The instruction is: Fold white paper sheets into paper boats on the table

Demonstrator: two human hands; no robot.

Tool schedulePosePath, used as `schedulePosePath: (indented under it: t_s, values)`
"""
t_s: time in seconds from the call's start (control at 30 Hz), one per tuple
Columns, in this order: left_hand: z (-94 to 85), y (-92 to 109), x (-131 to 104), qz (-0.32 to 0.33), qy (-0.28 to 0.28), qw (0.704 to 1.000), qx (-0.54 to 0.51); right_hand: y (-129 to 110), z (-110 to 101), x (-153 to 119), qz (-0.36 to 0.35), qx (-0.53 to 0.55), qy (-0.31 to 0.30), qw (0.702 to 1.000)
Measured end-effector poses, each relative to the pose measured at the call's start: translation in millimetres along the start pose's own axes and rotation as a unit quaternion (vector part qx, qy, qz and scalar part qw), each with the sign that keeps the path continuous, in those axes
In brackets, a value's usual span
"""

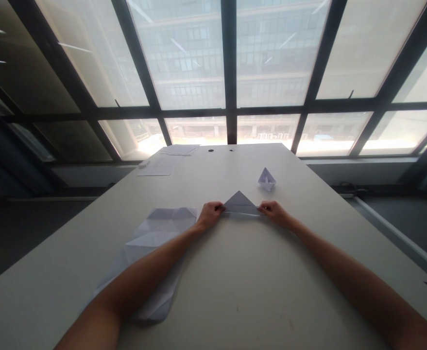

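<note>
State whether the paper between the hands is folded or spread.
Folded: the paper makes a triangle above a narrow band, its ends in left hand and right hand.

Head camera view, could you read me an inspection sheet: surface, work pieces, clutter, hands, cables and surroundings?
Surface: white table, with two small dark spots near its far edge.
Work pieces: folded paper triangle, point facing away from the person; paper boat beyond it, to the right.
Clutter: creased sheet, partly under the left forearm; flat sheets at the far left.
Hands: left hand and right hand pinch opposite corners of the triangle.
Cables: dark loop beyond the table at right, possibly a cable; too dim to tell.
Surroundings: dark-framed windows ahead, a building outside.
</note>
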State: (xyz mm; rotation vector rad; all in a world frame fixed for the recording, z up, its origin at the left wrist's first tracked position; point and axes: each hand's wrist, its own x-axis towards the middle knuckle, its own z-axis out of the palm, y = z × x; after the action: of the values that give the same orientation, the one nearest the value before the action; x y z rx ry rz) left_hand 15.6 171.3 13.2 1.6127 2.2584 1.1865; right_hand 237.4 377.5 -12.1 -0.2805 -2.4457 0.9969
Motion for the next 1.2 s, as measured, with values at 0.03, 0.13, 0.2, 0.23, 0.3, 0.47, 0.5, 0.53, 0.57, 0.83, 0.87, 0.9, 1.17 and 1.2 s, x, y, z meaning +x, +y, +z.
schedulePosePath:
  t_s: [0.03,0.13,0.2,0.23,0.3,0.47,0.5,0.53,0.57,0.83,0.87,0.9,1.17,1.2]
  values:
    - [0.0,0,0,0.001,0.001,1.000,0.000,0,0,0,0.002,-0.002,0.001,1.000]
    - [-0.1,-1,0,0.000,-0.003,1.000,0.004,-2,0,0,0.010,-0.005,0.007,1.000]
    - [-0.2,0,0,-0.002,-0.008,1.000,0.003,-1,1,0,0.021,0.009,0.010,1.000]
    - [-0.3,0,0,-0.003,-0.010,1.000,0.001,0,1,0,0.027,0.026,0.011,0.999]
    - [-0.1,0,0,-0.002,-0.014,1.000,-0.004,2,3,0,0.038,0.065,0.013,0.997]
    - [1.0,-2,1,0.009,-0.012,1.000,-0.012,6,6,1,-0.001,0.039,0.075,0.996]
    - [1.2,-2,1,0.009,-0.011,1.000,-0.012,5,6,1,-0.016,0.024,0.085,0.996]
    - [1.3,-2,1,0.009,-0.011,1.000,-0.010,4,6,0,-0.030,0.013,0.087,0.996]
    - [1.3,-2,1,0.008,-0.011,1.000,-0.008,2,5,0,-0.042,0.004,0.086,0.995]
    - [1.5,-1,0,0.015,0.003,1.000,0.002,-14,3,-5,-0.042,-0.025,0.093,0.994]
    - [1.7,-2,0,0.015,0.004,1.000,0.002,-14,3,-5,-0.042,-0.032,0.096,0.994]
    - [1.9,-2,0,0.015,0.004,1.000,0.002,-14,3,-5,-0.041,-0.039,0.103,0.993]
    - [2.2,-3,0,0.018,-0.004,1.000,-0.006,-3,5,-2,-0.047,-0.082,0.125,0.988]
    - [2.2,-3,0,0.019,-0.005,1.000,-0.008,-3,5,-2,-0.048,-0.089,0.122,0.987]
